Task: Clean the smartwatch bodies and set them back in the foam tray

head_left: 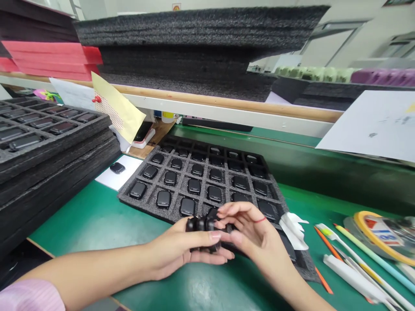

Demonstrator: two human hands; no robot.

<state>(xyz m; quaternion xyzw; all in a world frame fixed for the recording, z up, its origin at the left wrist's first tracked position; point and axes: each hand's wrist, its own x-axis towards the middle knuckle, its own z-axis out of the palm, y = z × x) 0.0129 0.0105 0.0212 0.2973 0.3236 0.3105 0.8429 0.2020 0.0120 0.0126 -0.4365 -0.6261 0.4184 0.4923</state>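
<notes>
My left hand is closed round a short stack of black smartwatch bodies, the thumb lying across the front. At the right end of the stack, my right hand has its fingers bent in on a black watch body, mostly hidden by the fingers. Both hands are over the near edge of a dark foam tray. Rows of similar watch bodies lie in its compartments, several showing small metal contacts. Another watch body rests on white paper left of the tray.
Stacked foam trays with dark devices stand at the left. A crumpled white tissue lies on the tray's right edge. Toothbrush, pens and a yellow tape roll are at the right. A shelf bearing black foam sheets crosses the back.
</notes>
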